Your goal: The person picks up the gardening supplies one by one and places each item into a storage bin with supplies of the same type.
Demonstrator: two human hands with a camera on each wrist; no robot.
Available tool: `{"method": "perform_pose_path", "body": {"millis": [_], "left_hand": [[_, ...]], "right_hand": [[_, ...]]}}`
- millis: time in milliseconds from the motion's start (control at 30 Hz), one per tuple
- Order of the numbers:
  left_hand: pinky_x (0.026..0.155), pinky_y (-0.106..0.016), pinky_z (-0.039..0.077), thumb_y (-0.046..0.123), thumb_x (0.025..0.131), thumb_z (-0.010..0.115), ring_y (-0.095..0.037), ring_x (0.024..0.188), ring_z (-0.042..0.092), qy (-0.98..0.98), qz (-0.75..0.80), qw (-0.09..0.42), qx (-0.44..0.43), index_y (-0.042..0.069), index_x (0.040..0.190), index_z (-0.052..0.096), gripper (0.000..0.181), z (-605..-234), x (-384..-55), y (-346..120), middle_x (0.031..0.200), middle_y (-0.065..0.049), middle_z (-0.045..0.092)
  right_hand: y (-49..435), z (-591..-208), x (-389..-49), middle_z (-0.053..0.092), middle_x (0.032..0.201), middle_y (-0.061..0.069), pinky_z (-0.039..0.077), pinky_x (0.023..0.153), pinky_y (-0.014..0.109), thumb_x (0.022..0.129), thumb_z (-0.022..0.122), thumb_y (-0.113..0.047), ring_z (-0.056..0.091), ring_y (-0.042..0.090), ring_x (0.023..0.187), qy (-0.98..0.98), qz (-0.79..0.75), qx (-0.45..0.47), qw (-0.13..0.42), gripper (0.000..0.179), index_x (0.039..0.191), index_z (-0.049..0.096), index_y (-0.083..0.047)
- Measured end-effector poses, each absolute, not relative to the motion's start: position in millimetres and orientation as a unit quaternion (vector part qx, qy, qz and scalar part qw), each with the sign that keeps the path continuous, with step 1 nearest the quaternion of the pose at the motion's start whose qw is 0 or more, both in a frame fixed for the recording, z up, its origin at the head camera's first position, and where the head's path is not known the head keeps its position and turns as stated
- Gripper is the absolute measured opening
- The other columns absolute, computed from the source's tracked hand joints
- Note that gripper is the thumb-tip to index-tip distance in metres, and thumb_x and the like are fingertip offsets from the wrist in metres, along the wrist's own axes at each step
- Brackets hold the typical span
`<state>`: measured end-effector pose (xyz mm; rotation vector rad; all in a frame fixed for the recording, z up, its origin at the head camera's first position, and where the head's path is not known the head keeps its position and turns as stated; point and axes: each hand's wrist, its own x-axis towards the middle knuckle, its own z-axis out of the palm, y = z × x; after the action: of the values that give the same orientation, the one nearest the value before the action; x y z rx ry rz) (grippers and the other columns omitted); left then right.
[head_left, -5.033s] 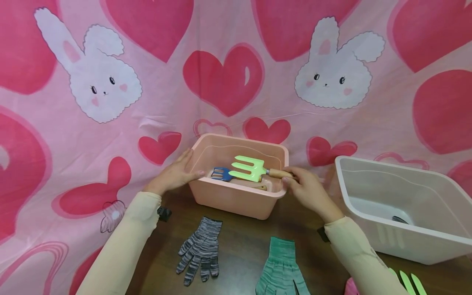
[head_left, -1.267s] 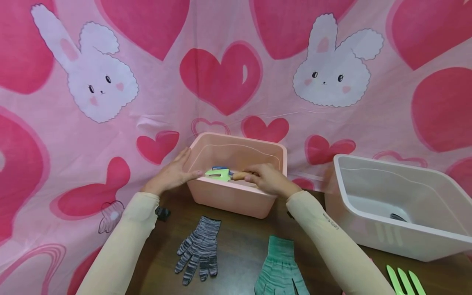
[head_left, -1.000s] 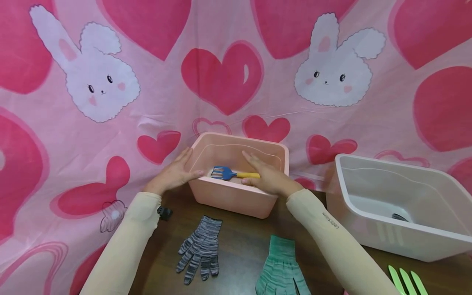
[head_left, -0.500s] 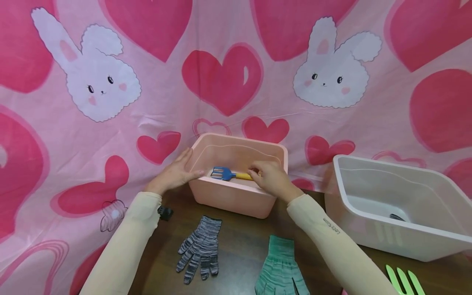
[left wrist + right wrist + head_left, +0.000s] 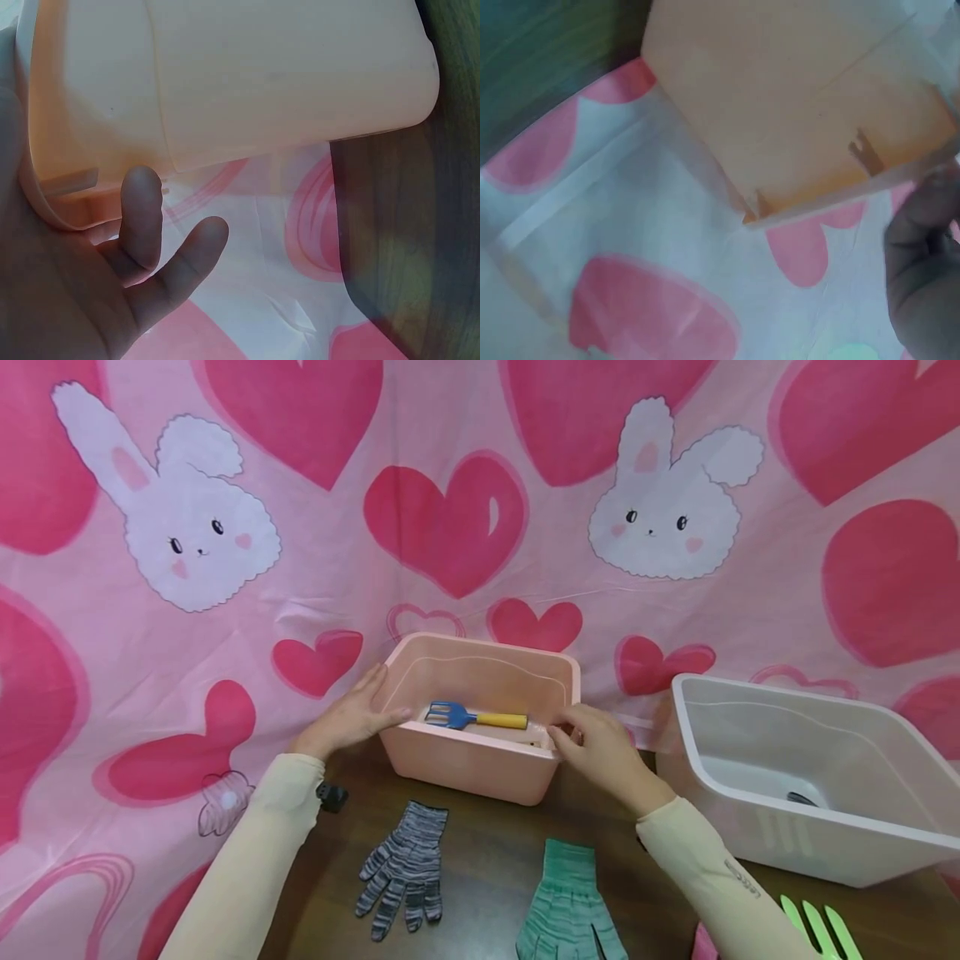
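A pink plastic tub (image 5: pixel 465 768) stands against the cloth backdrop. My left hand (image 5: pixel 345 722) holds its left front corner, thumb over the rim; in the left wrist view two fingers (image 5: pixel 187 259) stick out below that rim. At the right front corner my right hand (image 5: pixel 603 752) grips the rim with bent fingers, which show at the rim's edge in the right wrist view as well. Inside the tub lies a blue garden hand fork (image 5: pixel 450 715) with a yellow handle. A small wooden handle end (image 5: pixel 533 743) peeks over the front wall, its remainder hidden.
To the right stands a larger pale grey tub (image 5: pixel 810 852) with a small dark object (image 5: pixel 801 798) inside. On the brown table lie a grey striped glove (image 5: pixel 405 868) and a green glove (image 5: pixel 570 902). Bright green prongs (image 5: pixel 817 922) and something pink (image 5: pixel 703 943) show near my right sleeve.
My right hand has let go of the green fork, now out of sight behind the tub's front wall, then reached near the yellow handle and moved to the right corner. My left hand has stayed put.
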<state>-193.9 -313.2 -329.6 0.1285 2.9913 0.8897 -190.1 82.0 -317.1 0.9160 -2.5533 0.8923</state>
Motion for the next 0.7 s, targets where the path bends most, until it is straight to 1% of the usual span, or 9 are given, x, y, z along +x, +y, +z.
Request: {"method": "perform_pose_path", "body": {"millis": [100, 167, 267, 400, 533, 633, 700], "left_hand": [[0.115, -0.066, 0.019, 0.073, 0.083, 0.063, -0.039, 0.152, 0.006, 0.957, 0.286, 0.01, 0.041, 0.014, 0.164, 0.002, 0.117, -328.8, -194.3, -312.5, 0.169, -0.012, 0.002], [0.116, -0.065, 0.018, 0.073, 0.083, 0.063, -0.039, 0.152, 0.007, 0.957, 0.287, 0.008, 0.042, 0.013, 0.163, 0.003, 0.117, -328.5, -194.6, -312.1, 0.169, -0.013, 0.003], [0.117, -0.063, 0.018, 0.073, 0.084, 0.063, -0.039, 0.152, 0.008, 0.958, 0.282, 0.005, 0.046, 0.011, 0.163, 0.004, 0.116, -329.0, -195.2, -312.3, 0.169, -0.014, 0.004], [0.117, -0.063, 0.017, 0.073, 0.084, 0.062, -0.039, 0.152, 0.008, 0.959, 0.279, 0.004, 0.045, 0.01, 0.163, 0.004, 0.116, -329.2, -194.7, -313.3, 0.168, -0.015, 0.004], [0.116, -0.065, 0.017, 0.073, 0.084, 0.063, -0.04, 0.152, 0.008, 0.959, 0.282, 0.011, 0.038, 0.011, 0.163, 0.003, 0.118, -328.5, -193.4, -313.7, 0.168, -0.015, 0.003], [0.115, -0.066, 0.018, 0.072, 0.083, 0.064, -0.041, 0.152, 0.008, 0.958, 0.284, 0.013, 0.036, 0.011, 0.163, 0.002, 0.118, -327.6, -192.6, -312.8, 0.169, -0.014, 0.003], [0.114, -0.067, 0.018, 0.072, 0.083, 0.064, -0.041, 0.152, 0.008, 0.958, 0.285, 0.015, 0.036, 0.011, 0.163, 0.002, 0.118, -327.3, -192.6, -311.6, 0.168, -0.015, 0.003]], "right_hand": [[96.2, -320.4, -179.9, 0.063, 0.097, -0.003, 0.053, 0.067, 0.033, 0.091, 0.076, -0.02, 0.054, 0.014, 0.078, -0.892, 0.298, 0.312, 0.135, 0.021, 0.11, 0.074, -0.012], [106.1, -323.9, -173.9, 0.064, 0.104, -0.001, 0.052, 0.066, 0.032, 0.09, 0.078, -0.02, 0.053, 0.013, 0.076, -0.893, 0.292, 0.314, 0.14, 0.026, 0.114, 0.073, -0.012], [121.5, -329.0, -164.5, 0.064, 0.108, -0.002, 0.05, 0.063, 0.03, 0.089, 0.079, -0.021, 0.052, 0.01, 0.07, -0.896, 0.281, 0.314, 0.138, 0.029, 0.116, 0.072, -0.014], [140.5, -333.6, -150.5, 0.066, 0.107, -0.004, 0.049, 0.061, 0.028, 0.089, 0.079, -0.019, 0.05, 0.006, 0.066, -0.899, 0.28, 0.313, 0.122, 0.029, 0.116, 0.072, -0.015], [156.4, -337.2, -135.2, 0.07, 0.107, -0.003, 0.053, 0.065, 0.03, 0.089, 0.078, -0.016, 0.058, 0.007, 0.077, -0.897, 0.278, 0.321, 0.12, 0.024, 0.113, 0.073, -0.014], [168.3, -341.1, -122.0, 0.071, 0.107, -0.004, 0.057, 0.071, 0.033, 0.089, 0.078, -0.015, 0.064, 0.01, 0.089, -0.9, 0.269, 0.322, 0.118, 0.022, 0.111, 0.074, -0.015], [176.9, -345.2, -112.6, 0.071, 0.107, -0.006, 0.057, 0.072, 0.033, 0.088, 0.079, -0.015, 0.065, 0.01, 0.092, -0.903, 0.265, 0.318, 0.12, 0.022, 0.11, 0.074, -0.017]]}}
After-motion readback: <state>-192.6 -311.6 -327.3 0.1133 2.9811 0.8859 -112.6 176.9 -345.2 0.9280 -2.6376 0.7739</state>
